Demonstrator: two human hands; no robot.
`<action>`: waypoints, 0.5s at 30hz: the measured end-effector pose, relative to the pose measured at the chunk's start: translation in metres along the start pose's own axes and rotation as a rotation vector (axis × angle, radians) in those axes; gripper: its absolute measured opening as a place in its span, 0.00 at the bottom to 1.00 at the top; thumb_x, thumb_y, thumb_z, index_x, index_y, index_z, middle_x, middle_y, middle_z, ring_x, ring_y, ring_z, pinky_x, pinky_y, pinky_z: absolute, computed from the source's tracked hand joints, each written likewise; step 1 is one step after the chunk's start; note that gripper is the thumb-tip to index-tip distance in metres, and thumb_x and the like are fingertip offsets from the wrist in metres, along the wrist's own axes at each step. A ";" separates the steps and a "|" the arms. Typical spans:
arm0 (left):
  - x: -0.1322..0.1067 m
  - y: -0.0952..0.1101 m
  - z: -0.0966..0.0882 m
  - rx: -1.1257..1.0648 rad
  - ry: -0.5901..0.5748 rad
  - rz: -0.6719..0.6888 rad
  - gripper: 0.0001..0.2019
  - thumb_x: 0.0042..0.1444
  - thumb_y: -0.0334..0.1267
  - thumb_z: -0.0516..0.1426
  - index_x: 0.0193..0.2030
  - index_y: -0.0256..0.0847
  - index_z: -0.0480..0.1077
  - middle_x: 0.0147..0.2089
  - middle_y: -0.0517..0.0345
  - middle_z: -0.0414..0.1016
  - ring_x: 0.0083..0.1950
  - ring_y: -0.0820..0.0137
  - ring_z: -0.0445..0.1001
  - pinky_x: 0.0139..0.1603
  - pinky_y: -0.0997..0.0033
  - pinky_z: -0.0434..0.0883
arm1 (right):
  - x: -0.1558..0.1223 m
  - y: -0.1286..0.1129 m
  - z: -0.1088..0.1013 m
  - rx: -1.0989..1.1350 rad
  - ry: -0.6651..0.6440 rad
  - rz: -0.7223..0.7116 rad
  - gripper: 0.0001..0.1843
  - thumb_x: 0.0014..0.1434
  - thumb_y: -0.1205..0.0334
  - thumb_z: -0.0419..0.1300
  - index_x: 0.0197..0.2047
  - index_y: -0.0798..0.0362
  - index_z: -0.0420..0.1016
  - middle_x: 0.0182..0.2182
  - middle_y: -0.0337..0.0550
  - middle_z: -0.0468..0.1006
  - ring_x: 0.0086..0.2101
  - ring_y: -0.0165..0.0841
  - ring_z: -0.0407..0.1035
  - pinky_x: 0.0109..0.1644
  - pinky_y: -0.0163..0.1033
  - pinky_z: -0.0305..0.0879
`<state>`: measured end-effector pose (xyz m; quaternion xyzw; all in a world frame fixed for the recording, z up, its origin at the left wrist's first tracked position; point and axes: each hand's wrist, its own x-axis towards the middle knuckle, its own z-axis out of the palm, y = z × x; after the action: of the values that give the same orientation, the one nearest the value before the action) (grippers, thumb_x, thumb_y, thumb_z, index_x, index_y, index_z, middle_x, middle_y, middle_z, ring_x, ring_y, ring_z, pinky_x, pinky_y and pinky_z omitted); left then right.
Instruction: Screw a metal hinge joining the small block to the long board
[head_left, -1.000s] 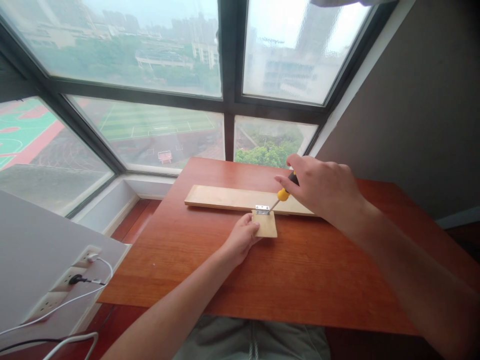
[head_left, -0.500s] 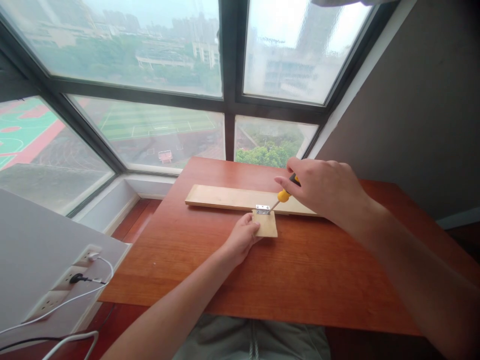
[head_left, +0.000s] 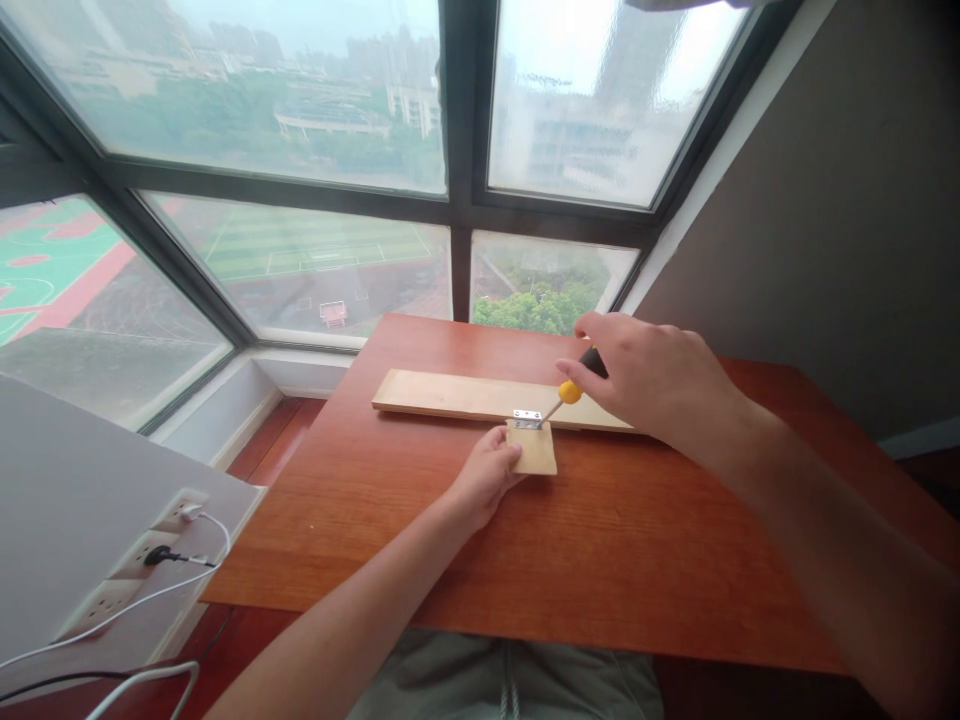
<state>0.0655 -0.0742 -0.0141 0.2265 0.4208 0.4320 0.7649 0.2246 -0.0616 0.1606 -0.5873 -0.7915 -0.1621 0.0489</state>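
My right hand [head_left: 649, 383] is wrapped round a screwdriver [head_left: 574, 388] with a yellow and black handle; its thin shaft slants down to a small metal hinge [head_left: 526, 417]. The hinge bridges a long pale wooden board [head_left: 450, 394] and a small wooden block [head_left: 534, 450] in front of it. My left hand [head_left: 480, 480] grips the block's left edge, thumb on top, pressing it to the red-brown table [head_left: 585, 550]. The screwdriver's tip is too small to make out.
The table stands against a large dark-framed window [head_left: 461, 220] at the back and a grey wall [head_left: 840, 200] on the right. At lower left a white surface holds a power strip [head_left: 142, 560] with plugged cables near the table's left edge.
Almost nothing has moved. My right hand has shifted very slightly on the screwdriver handle; the left hand and block stay in place.
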 end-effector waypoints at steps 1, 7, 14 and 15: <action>0.000 0.000 0.000 -0.002 -0.002 0.004 0.11 0.54 0.23 0.56 0.43 0.37 0.70 0.45 0.49 0.78 0.42 0.68 0.78 0.44 0.69 0.77 | 0.000 0.003 0.000 0.041 -0.010 -0.025 0.17 0.65 0.51 0.53 0.51 0.51 0.70 0.44 0.49 0.79 0.33 0.39 0.74 0.28 0.39 0.54; 0.000 -0.001 -0.001 -0.002 -0.018 0.022 0.10 0.53 0.23 0.57 0.42 0.37 0.70 0.42 0.51 0.78 0.39 0.70 0.77 0.43 0.70 0.76 | 0.004 0.017 0.000 0.281 -0.054 -0.232 0.18 0.62 0.61 0.53 0.56 0.50 0.68 0.53 0.45 0.76 0.38 0.35 0.74 0.35 0.39 0.61; -0.001 0.001 0.000 -0.007 0.008 0.008 0.10 0.52 0.23 0.57 0.41 0.37 0.71 0.42 0.51 0.78 0.40 0.69 0.77 0.44 0.68 0.77 | 0.007 0.005 0.002 -0.018 -0.003 0.043 0.22 0.65 0.43 0.52 0.47 0.51 0.74 0.34 0.47 0.80 0.29 0.41 0.72 0.28 0.40 0.54; 0.000 0.001 0.000 -0.006 0.010 0.007 0.10 0.52 0.22 0.57 0.41 0.37 0.70 0.42 0.51 0.78 0.39 0.69 0.77 0.44 0.68 0.77 | 0.007 0.005 0.001 -0.011 -0.011 0.049 0.23 0.65 0.42 0.51 0.47 0.51 0.74 0.34 0.47 0.80 0.29 0.42 0.73 0.28 0.41 0.54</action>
<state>0.0653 -0.0742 -0.0131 0.2236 0.4225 0.4368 0.7620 0.2277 -0.0538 0.1625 -0.6076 -0.7763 -0.1620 0.0452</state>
